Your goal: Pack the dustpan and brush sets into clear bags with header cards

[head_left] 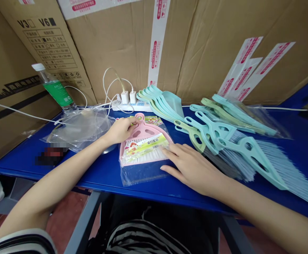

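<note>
A pink dustpan (143,127) with a white-bristled brush (150,154) lies in a clear plastic bag (135,174) in front of me. A printed label card (146,144) lies across the bristles. My left hand (122,129) has its fingers curled at the left side of the pink handle, closed on it. My right hand (192,167) lies at the set's right edge, fingers stretched out, fingertips touching the bag by the label and the thumb apart. Just right of it, turquoise brushes (262,162) and a green brush (192,135) lie overlapping.
Nested turquoise dustpans (160,102) stand behind the pink set. Bagged sets (238,113) lie back right. Clear bags (82,127), a bottle (57,90) and a blurred dark item (52,154) are on the left. A power strip (140,106) with cables runs before the cardboard (124,46).
</note>
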`<state>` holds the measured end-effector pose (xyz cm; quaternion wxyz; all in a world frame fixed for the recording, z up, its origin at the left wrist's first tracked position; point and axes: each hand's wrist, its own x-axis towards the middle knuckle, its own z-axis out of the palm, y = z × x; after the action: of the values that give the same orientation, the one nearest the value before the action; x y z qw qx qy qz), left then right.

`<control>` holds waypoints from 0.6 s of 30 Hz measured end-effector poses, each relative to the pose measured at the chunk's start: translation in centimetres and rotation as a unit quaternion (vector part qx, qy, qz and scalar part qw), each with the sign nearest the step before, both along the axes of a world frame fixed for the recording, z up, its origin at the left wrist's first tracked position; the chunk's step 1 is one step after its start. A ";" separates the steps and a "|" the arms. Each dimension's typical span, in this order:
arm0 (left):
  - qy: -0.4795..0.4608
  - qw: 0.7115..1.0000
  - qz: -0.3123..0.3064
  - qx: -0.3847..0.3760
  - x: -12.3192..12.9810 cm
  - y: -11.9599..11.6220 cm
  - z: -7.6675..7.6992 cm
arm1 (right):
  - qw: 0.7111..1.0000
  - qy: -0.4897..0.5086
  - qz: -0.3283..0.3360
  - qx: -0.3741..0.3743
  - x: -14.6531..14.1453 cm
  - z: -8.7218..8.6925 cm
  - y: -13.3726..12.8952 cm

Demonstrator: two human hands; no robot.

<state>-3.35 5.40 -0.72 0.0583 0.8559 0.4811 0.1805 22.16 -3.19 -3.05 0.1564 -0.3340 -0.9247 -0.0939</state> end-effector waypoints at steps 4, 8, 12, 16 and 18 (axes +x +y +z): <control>0.005 1.000 0.010 -0.010 0.2 -0.2 0.2 | 1.000 0.026 -0.001 0.005 -0.3 0.2 -0.6; 0.004 1.000 0.013 -0.008 0.2 -0.2 0.2 | 0.999 0.041 0.013 0.027 -0.3 0.2 -0.8; 0.011 1.000 0.008 -0.009 0.2 -0.2 0.2 | 0.997 0.038 0.031 0.058 -0.3 0.4 -0.5; 0.016 1.000 0.007 -0.012 0.3 -0.2 0.3 | 0.996 0.015 -0.002 0.083 -0.5 0.3 -0.4; 0.016 1.000 0.012 -0.013 0.3 -0.2 0.3 | 0.996 0.007 -0.007 0.085 -0.7 0.2 -0.6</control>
<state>-3.03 5.18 -0.46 0.0597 0.8521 0.4946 0.1605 21.46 -3.82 -2.88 0.1898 -0.3268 -0.9099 -0.1712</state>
